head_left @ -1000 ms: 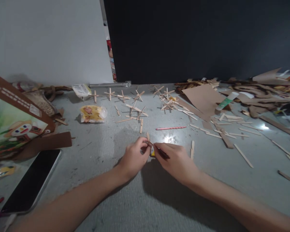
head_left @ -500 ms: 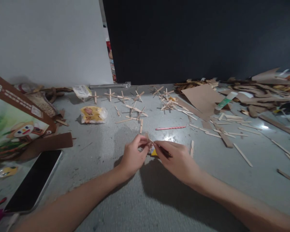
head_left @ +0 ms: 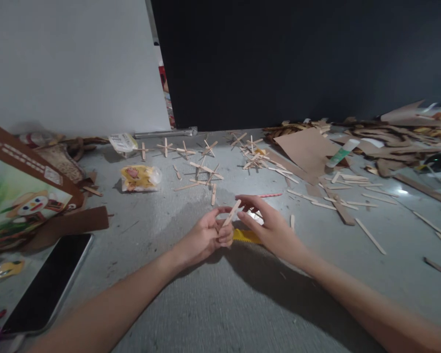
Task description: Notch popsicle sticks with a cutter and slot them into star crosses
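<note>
My left hand [head_left: 208,234] is closed around the lower part of a craft stick [head_left: 232,212], whose upper end points up and to the right. Close beside that end is my right hand [head_left: 274,228], its thumb and fingers apart with nothing visible between them. A yellow wrapper [head_left: 247,236] with a jagged edge lies below the hands, partly covered by the right one. Beyond the right fingers lies a red pencil [head_left: 272,195], mostly hidden. Another craft stick [head_left: 213,194] rests on the grey table [head_left: 191,304] just beyond my left hand.
Crossed-stick pieces [head_left: 206,168] stand at the back middle. Loose sticks [head_left: 369,235], a glue stick [head_left: 342,153] and cardboard [head_left: 301,149] lie to the right. On the left are a yellow snack packet [head_left: 139,178], a phone [head_left: 47,284] and a printed box [head_left: 25,191].
My right hand has let go and opened, its fingers moving up over part of the pencil. The left hand has turned, bringing the craft stick into clear sight, and more yellow wrapper shows.
</note>
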`<move>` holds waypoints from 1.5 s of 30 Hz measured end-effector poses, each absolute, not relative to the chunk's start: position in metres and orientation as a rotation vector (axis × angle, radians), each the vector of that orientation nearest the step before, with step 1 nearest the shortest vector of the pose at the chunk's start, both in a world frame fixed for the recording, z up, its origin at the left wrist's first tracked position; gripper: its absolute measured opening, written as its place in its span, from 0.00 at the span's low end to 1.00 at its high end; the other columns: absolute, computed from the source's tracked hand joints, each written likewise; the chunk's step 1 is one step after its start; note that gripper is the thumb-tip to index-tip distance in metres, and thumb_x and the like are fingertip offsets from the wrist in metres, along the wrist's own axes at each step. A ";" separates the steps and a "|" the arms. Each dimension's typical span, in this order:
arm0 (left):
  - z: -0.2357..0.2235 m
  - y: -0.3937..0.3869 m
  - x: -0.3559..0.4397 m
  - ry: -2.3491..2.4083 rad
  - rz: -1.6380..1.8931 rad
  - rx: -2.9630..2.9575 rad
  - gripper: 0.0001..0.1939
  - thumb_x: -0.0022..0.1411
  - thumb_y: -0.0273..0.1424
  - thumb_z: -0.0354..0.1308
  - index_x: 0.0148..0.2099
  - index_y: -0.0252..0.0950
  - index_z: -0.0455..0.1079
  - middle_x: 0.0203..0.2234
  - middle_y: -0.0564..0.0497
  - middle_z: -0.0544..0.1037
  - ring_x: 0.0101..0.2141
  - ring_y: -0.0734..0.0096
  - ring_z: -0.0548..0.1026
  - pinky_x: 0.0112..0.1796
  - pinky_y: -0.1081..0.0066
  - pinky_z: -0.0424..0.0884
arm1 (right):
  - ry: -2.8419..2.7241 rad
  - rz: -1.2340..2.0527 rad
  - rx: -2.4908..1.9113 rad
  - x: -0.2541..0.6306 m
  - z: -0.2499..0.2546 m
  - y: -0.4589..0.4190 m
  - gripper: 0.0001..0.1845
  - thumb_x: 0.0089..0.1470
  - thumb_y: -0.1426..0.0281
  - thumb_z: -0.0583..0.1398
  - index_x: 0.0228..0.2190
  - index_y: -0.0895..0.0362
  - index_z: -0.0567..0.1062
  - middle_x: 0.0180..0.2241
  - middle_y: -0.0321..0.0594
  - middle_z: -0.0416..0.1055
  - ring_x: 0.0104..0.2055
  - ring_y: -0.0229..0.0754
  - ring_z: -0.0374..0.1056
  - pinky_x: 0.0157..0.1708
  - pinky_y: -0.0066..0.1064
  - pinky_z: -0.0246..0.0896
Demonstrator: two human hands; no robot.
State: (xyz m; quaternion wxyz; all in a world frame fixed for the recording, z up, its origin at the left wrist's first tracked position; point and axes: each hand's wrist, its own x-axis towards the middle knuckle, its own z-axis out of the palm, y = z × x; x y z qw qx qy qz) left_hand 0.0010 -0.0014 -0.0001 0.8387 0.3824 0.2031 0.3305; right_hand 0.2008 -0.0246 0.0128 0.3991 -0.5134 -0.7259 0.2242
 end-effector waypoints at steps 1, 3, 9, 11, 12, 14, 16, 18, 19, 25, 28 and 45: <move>0.000 -0.002 0.001 0.411 0.663 0.801 0.21 0.56 0.23 0.67 0.50 0.38 0.67 0.20 0.62 0.62 0.20 0.81 0.58 0.27 0.75 0.54 | -1.796 0.675 -1.260 0.198 0.016 -0.026 0.13 0.68 0.60 0.57 0.48 0.54 0.75 0.43 0.45 0.77 0.43 0.46 0.73 0.45 0.38 0.69; 0.001 -0.004 0.001 0.391 0.620 0.804 0.19 0.58 0.24 0.67 0.49 0.38 0.67 0.20 0.63 0.61 0.20 0.81 0.57 0.27 0.75 0.55 | -1.714 0.811 -1.211 0.195 0.021 -0.028 0.13 0.68 0.59 0.58 0.38 0.54 0.75 0.36 0.40 0.75 0.37 0.42 0.71 0.40 0.34 0.67; 0.003 -0.006 0.002 0.411 0.611 0.852 0.14 0.61 0.32 0.69 0.46 0.36 0.71 0.24 0.54 0.73 0.24 0.75 0.69 0.30 0.72 0.64 | -1.589 0.999 -1.207 0.195 0.025 -0.028 0.19 0.64 0.52 0.60 0.30 0.54 0.72 0.26 0.33 0.66 0.28 0.38 0.62 0.30 0.30 0.59; 0.003 -0.006 0.002 0.457 0.637 0.874 0.16 0.63 0.41 0.68 0.42 0.34 0.73 0.28 0.48 0.77 0.27 0.71 0.74 0.31 0.70 0.67 | -1.590 1.001 -1.231 0.196 0.024 -0.028 0.20 0.64 0.52 0.60 0.30 0.54 0.72 0.26 0.33 0.65 0.28 0.37 0.61 0.30 0.30 0.58; 0.002 -0.006 0.002 0.486 0.656 0.905 0.18 0.64 0.44 0.67 0.40 0.33 0.74 0.29 0.47 0.78 0.27 0.71 0.75 0.32 0.70 0.68 | -1.593 0.996 -1.242 0.196 0.024 -0.027 0.19 0.64 0.52 0.60 0.30 0.54 0.72 0.26 0.33 0.65 0.28 0.37 0.61 0.30 0.31 0.58; 0.001 -0.006 0.002 0.549 0.687 1.018 0.20 0.63 0.47 0.68 0.39 0.33 0.75 0.28 0.47 0.79 0.26 0.72 0.74 0.31 0.71 0.69 | -1.609 0.981 -1.262 0.196 0.024 -0.027 0.19 0.64 0.53 0.59 0.30 0.54 0.71 0.26 0.33 0.65 0.28 0.38 0.61 0.31 0.31 0.58; 0.002 -0.006 0.003 0.611 0.730 1.123 0.21 0.61 0.47 0.70 0.39 0.33 0.76 0.27 0.49 0.79 0.25 0.74 0.74 0.31 0.71 0.69 | -1.643 0.929 -1.298 0.197 0.024 -0.027 0.18 0.66 0.54 0.58 0.31 0.54 0.72 0.27 0.34 0.68 0.29 0.39 0.63 0.32 0.32 0.60; 0.003 -0.006 0.003 0.657 0.791 1.169 0.22 0.60 0.49 0.70 0.40 0.33 0.76 0.26 0.49 0.79 0.24 0.73 0.75 0.31 0.71 0.71 | -1.694 0.833 -1.350 0.199 0.024 -0.028 0.16 0.68 0.56 0.56 0.36 0.55 0.72 0.31 0.37 0.72 0.32 0.40 0.67 0.35 0.33 0.62; 0.004 -0.006 0.003 0.678 0.835 1.171 0.23 0.59 0.49 0.70 0.40 0.33 0.76 0.26 0.49 0.80 0.25 0.72 0.75 0.31 0.70 0.72 | -1.741 0.776 -1.378 0.200 0.025 -0.029 0.15 0.69 0.57 0.54 0.40 0.55 0.71 0.33 0.39 0.73 0.34 0.41 0.68 0.36 0.34 0.63; 0.002 -0.003 0.002 0.843 1.022 1.181 0.21 0.59 0.48 0.71 0.40 0.34 0.76 0.29 0.47 0.82 0.26 0.70 0.78 0.33 0.69 0.77 | -2.471 0.405 -1.249 0.207 0.021 -0.040 0.07 0.64 0.67 0.63 0.42 0.54 0.71 0.41 0.46 0.74 0.42 0.49 0.71 0.40 0.39 0.67; -0.001 0.001 0.000 0.907 1.065 1.178 0.22 0.58 0.48 0.71 0.38 0.34 0.75 0.30 0.45 0.84 0.27 0.67 0.81 0.34 0.68 0.79 | -2.583 0.197 -1.241 0.212 0.011 -0.040 0.03 0.65 0.73 0.61 0.40 0.54 0.72 0.40 0.46 0.74 0.41 0.50 0.73 0.40 0.39 0.68; -0.006 0.001 -0.001 1.041 1.148 1.213 0.18 0.59 0.45 0.70 0.37 0.34 0.77 0.23 0.49 0.81 0.23 0.71 0.77 0.27 0.72 0.74 | -2.049 0.455 -1.280 0.191 0.013 -0.058 0.20 0.74 0.65 0.51 0.58 0.55 0.76 0.36 0.45 0.79 0.32 0.42 0.77 0.33 0.29 0.72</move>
